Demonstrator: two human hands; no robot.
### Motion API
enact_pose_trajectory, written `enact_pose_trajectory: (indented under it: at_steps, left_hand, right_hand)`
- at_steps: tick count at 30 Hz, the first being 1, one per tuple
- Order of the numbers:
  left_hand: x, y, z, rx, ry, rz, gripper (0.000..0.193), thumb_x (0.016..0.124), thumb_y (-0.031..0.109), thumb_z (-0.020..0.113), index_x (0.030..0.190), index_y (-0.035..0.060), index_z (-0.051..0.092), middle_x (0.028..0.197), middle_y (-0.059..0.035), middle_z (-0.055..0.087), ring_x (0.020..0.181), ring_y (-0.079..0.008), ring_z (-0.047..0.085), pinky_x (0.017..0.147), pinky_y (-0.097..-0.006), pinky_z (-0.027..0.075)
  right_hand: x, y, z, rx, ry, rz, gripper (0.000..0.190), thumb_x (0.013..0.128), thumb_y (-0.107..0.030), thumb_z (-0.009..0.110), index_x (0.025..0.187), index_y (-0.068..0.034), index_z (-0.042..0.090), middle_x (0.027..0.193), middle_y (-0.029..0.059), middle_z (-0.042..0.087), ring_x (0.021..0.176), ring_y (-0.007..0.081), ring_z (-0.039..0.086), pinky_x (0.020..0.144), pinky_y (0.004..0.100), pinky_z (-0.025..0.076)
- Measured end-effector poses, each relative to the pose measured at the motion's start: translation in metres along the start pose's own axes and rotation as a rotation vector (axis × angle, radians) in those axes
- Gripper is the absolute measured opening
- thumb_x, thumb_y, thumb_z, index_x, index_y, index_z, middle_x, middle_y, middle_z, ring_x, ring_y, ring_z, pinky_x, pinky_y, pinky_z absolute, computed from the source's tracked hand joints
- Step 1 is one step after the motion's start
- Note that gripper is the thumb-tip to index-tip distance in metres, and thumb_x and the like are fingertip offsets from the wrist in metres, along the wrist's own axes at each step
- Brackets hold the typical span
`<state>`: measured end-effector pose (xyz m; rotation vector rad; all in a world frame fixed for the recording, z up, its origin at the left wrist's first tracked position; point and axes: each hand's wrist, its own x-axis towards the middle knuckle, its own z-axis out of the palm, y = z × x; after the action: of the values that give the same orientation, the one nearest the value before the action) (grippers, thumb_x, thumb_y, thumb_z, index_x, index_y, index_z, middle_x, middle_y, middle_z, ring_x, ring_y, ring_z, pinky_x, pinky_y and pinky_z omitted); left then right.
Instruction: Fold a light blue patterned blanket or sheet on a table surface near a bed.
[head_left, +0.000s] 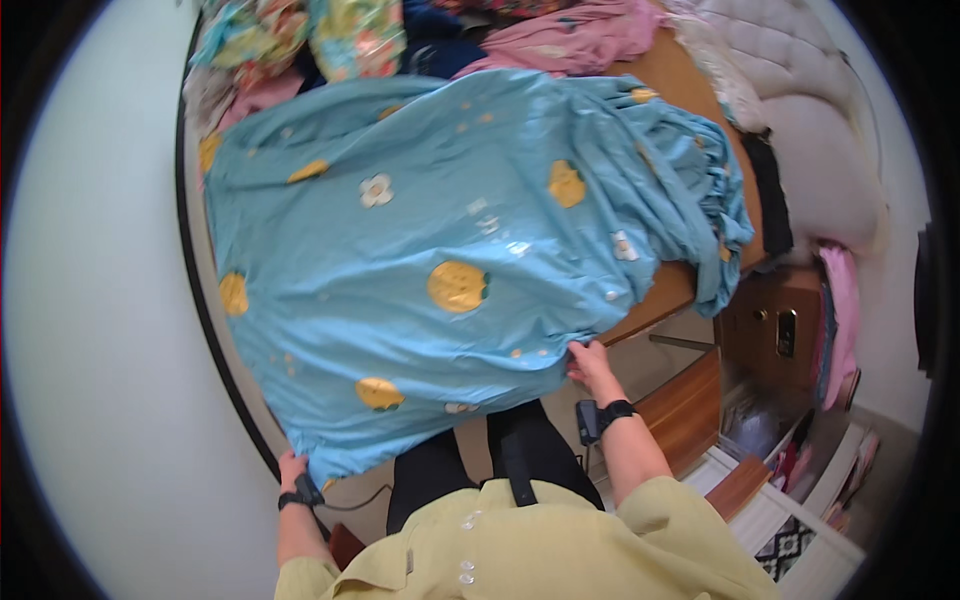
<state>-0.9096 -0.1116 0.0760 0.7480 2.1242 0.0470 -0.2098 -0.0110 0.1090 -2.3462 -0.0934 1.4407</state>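
Note:
A large light-blue cloth (420, 232), printed with yellow fruits and white flowers, is spread over a wooden tabletop. My left hand (292, 469) grips its near left corner, close to the white wall. Farther right, my right hand (589, 361) pinches the near edge, where the fabric gathers into creases. Between the two hands the edge hangs in front of my legs. Toward the right end the cloth lies bunched in folds, and part of it droops over the table's edge.
Pink clothing (562, 34) and other garments lie heaped along the far side. A padded headboard (810, 165) stands at right, above a brown safe (772, 322). Below are a wooden panel (682, 397) and a white drawer unit (810, 532). The wall (97, 300) borders the left.

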Motion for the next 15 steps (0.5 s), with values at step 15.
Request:
enact_pose_trajectory:
  at_steps: [15]
  left_hand:
    - [-0.07,0.163,0.051,0.512,0.462,-0.069,0.043,0.069,0.021,0.062,0.109,0.0067,0.064,0.107,-0.0172,0.065,0.103,-0.0357,0.06,0.09,-0.0457,0.045]
  right_hand:
    - [0.049,0.007,-0.145,-0.211,-0.139,-0.207,0.013,0.081,-0.02,0.065,0.082,-0.007,0.062,0.062,0.0026,0.058,0.048,0.0126,0.054,0.04,0.027,0.043]
